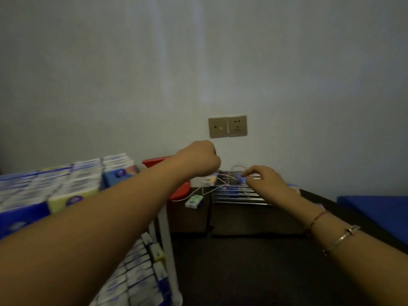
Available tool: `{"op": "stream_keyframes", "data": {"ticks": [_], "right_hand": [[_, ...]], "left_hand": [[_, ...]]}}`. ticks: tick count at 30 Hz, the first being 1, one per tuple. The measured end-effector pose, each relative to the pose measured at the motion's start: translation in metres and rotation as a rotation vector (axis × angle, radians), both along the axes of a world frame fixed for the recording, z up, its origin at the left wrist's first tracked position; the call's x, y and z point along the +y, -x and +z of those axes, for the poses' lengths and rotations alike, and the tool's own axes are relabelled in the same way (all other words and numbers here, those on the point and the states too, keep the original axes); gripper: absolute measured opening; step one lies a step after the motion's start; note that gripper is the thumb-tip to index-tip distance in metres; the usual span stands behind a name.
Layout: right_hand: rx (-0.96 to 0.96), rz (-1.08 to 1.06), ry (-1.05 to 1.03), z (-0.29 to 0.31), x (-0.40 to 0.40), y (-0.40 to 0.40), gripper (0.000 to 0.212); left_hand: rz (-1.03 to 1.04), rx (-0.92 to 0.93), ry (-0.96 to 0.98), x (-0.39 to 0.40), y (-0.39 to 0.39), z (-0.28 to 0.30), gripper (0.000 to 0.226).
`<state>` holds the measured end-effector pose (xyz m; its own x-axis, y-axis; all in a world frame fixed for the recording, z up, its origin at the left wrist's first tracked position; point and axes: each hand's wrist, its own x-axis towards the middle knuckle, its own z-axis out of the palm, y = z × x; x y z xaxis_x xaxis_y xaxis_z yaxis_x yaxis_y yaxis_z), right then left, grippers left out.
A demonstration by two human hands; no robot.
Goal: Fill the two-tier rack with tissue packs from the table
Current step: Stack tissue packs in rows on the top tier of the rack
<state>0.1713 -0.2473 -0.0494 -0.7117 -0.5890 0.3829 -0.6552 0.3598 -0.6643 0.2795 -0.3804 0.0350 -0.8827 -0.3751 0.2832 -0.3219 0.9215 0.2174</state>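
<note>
Left hand (198, 159) fisted, grip unclear; right hand (262, 177) pinches blue tissue pack (239, 179); labels unreadable.

Packs (66, 186) at nine o'clock are white and blue, with one yellow face. The tub (180, 191) beside them is red. A loose pack (194, 201) is pale green. The sockets (227, 127) at twelve are tan, the wall (198, 62) grey-white, the table (242, 261) dark brown, and a blue slab (375, 208) lies at three.

Single head-worn view, facing forward and slightly down, wall (198, 62) ahead, near over dark table (242, 261)
</note>
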Motion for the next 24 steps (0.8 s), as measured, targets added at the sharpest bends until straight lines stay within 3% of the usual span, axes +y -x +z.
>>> {"op": "stream_keyframes", "data": {"ticks": [6,10,17,24], "right_hand": [[-0.062,-0.242,-0.120,-0.082,0.034,0.076,0.024],[-0.041,-0.346,-0.289,-0.126,0.043,0.111,0.043],[-0.055,-0.498,-0.520,-0.166,0.042,0.164,0.060],[-0.014,-0.560,-0.612,-0.186,0.030,0.175,0.058]], "left_hand": [[0.111,-0.015,-0.159,-0.008,0.103,-0.065,0.031],[0.215,0.081,-0.247,-0.031,0.145,-0.117,0.043],[0.294,0.134,-0.201,-0.086,0.185,-0.175,0.049],[0.258,0.096,-0.175,-0.106,0.201,-0.188,0.040]]}}
